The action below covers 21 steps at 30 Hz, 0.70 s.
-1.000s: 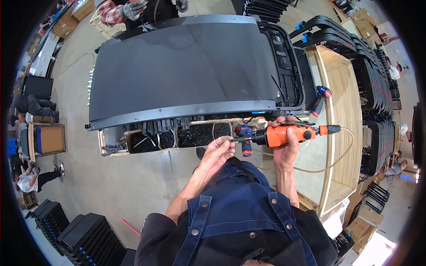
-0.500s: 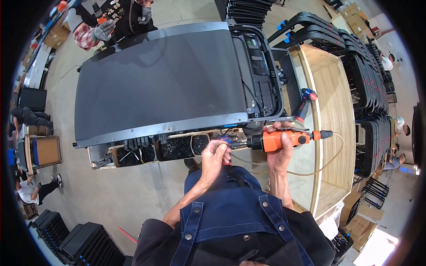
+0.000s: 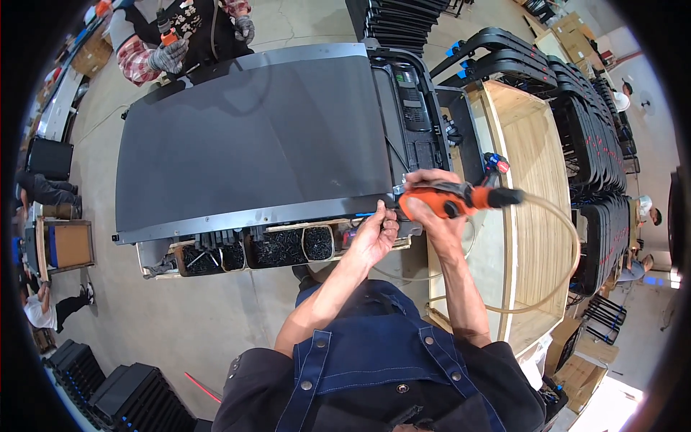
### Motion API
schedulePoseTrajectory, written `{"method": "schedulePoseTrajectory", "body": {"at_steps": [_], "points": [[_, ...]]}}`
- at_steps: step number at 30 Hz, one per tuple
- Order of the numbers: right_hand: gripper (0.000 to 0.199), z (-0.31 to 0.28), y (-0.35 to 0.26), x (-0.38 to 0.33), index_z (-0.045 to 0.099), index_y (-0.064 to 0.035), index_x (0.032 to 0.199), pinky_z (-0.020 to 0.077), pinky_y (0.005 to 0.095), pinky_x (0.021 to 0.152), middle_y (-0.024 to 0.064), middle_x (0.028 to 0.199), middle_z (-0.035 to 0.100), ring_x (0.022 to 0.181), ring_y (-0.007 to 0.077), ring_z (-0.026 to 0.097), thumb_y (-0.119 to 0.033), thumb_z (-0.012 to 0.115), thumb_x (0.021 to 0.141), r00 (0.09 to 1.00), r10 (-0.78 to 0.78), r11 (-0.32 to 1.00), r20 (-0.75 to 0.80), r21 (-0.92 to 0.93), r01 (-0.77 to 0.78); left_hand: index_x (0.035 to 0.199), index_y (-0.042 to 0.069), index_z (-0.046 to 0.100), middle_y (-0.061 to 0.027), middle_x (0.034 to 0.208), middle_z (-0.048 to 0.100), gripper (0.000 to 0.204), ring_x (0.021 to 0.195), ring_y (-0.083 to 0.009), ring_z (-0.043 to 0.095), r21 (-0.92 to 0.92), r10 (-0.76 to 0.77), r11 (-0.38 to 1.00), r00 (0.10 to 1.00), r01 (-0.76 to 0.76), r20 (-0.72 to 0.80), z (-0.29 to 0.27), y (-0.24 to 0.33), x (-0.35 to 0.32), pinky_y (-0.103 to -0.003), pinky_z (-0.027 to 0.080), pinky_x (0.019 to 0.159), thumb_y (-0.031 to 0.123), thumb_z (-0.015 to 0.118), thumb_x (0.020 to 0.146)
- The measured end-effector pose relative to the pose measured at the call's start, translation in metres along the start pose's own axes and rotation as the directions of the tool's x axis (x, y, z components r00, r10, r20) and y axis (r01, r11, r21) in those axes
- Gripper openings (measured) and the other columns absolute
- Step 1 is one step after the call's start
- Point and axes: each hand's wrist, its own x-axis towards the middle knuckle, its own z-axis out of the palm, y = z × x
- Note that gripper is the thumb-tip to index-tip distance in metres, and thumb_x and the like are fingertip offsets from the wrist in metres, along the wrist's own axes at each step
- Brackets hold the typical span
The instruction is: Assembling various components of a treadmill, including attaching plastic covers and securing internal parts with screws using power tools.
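Observation:
A treadmill deck with a dark running belt (image 3: 252, 137) and a grey side rail (image 3: 288, 212) lies across in front of me. My right hand (image 3: 440, 229) grips an orange air screwdriver (image 3: 435, 199), partly smeared by motion, over the rail's right end. A pale hose (image 3: 576, 237) runs from its black tail. Beside it, at the near edge of the rail, my left hand (image 3: 374, 234) is closed in a pinch; whatever its fingertips hold is hidden. The open motor bay (image 3: 414, 108) with black parts lies at the deck's right end.
Black bins (image 3: 277, 248) of small screws line the deck's near side. A red-and-blue power driver (image 3: 497, 164) rests by the wooden crate (image 3: 536, 216) at right. Across the deck, a co-worker's gloved hand (image 3: 169, 56) holds an orange driver. Black frames (image 3: 594, 137) are stacked far right.
My right hand has brought the screwdriver left and up to the rail's end, swinging its tail. My left hand has moved away from the screwdriver's tip, up to the rail edge.

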Motion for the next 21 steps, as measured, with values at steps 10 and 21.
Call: {"method": "schedulePoseTrajectory", "body": {"at_steps": [10, 21], "points": [[0.037, 0.026, 0.011, 0.047, 0.062, -0.0010, 0.108, 0.0571, 0.0315, 0.080, 0.0095, 0.099, 0.071, 0.087, 0.0152, 0.068, -0.001, 0.079, 0.075, 0.889, 0.164, 0.985, 0.427, -0.119, -0.125, 0.095, 0.010, 0.055, -0.0001, 0.071, 0.052, 0.022, 0.055, -0.0083, 0.045, 0.801, 0.324, 0.590, 0.937, -0.097, -0.126, -0.006, -0.011, -0.065, -0.024, 0.033, 0.047, 0.030, 0.052, 0.105], [0.038, 0.009, 0.016, 0.049, 0.055, -0.0022, 0.106, 0.0590, 0.0409, 0.086, 0.0140, 0.097, 0.068, 0.091, 0.0241, 0.070, 0.006, 0.074, 0.074, 0.967, 0.087, 0.994, 0.240, -0.091, -0.066, 0.107, 0.005, 0.055, -0.0008, 0.079, 0.054, 0.023, 0.062, -0.0089, 0.048, 0.761, 0.257, 0.635, 0.965, -0.129, -0.051, -0.018, 0.007, -0.124, -0.024, 0.038, 0.052, 0.027, 0.049, 0.107]]}}
